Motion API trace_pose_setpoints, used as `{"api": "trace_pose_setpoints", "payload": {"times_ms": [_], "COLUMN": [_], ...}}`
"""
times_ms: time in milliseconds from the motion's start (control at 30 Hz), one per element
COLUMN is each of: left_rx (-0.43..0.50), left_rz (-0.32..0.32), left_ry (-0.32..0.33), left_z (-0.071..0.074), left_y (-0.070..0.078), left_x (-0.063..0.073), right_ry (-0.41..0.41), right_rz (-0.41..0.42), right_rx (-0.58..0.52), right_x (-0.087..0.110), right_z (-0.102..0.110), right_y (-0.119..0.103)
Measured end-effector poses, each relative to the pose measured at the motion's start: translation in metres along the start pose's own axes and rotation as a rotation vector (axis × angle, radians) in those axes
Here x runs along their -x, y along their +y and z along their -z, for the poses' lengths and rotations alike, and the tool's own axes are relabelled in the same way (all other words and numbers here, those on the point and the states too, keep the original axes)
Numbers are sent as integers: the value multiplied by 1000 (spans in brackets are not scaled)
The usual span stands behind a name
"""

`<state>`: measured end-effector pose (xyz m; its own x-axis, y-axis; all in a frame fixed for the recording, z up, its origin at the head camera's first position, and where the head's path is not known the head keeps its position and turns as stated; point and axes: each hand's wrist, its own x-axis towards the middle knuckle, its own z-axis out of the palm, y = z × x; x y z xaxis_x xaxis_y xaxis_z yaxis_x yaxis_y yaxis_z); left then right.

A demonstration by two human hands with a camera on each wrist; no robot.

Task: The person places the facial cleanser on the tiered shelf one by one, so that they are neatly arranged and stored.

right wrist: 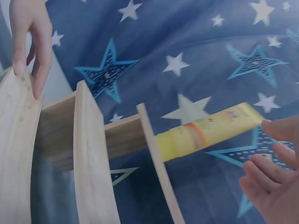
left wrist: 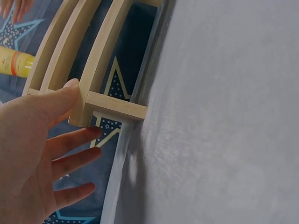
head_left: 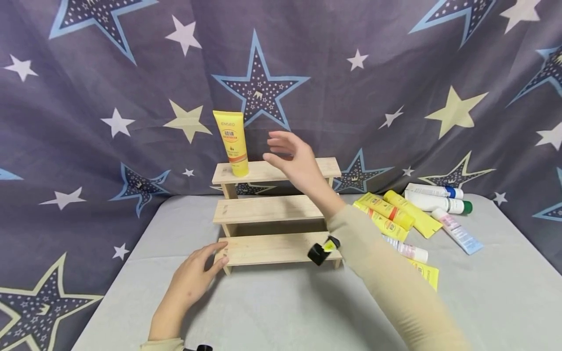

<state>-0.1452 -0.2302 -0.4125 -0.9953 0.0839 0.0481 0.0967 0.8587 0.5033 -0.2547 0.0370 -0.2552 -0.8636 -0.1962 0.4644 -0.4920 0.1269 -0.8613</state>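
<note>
A yellow squeeze tube (head_left: 232, 144) stands cap down at the left end of the top step of a three-tier wooden rack (head_left: 268, 209). My right hand (head_left: 296, 161) hovers above that step, to the right of the tube, fingers loosely bent and holding nothing. In the right wrist view, the thumb of this hand (right wrist: 275, 170) overlaps the flat end of the tube (right wrist: 210, 130). Down at the lowest step, my left hand (head_left: 195, 278) pinches the left end of the board between thumb and index finger. The other fingers of this hand (left wrist: 51, 144) are spread beside the wood.
To the right of the rack lie several yellow tubes (head_left: 391, 209), white tubes with blue and green caps (head_left: 434, 201), and pink-and-blue tubes (head_left: 456, 231). A grey cloth (head_left: 272, 312) covers the table. Behind hangs a star-patterned curtain (head_left: 333, 97).
</note>
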Motion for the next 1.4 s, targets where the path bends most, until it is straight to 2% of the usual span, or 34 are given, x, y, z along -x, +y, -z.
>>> {"api": "trace_pose_setpoints", "payload": {"times_ms": [200,400,667,867,1133,1267,1400], "left_rx": [-5,-4,3,0,18,22,20], "left_rz": [-1,6,6,1,-16,-23,-20], "left_ry": [8,3,2,6,14,14,11], "left_z": [0,-1,-1,1,1,1,1], "left_y": [-1,-1,-2,-2,-1,0,0], "left_x": [3,5,5,5,2,2,1], "right_ry": [18,28,47,69,-30,-89,-107], "right_rz": [77,100,67,2,-88,-101,-108], "right_rx": [-28,33,86,133,287,339,366], "right_x": [33,66,112,138,167,180,189], "right_z": [24,44,76,95,123,135,147], "right_y": [-5,-4,12,22,29,32,36]}}
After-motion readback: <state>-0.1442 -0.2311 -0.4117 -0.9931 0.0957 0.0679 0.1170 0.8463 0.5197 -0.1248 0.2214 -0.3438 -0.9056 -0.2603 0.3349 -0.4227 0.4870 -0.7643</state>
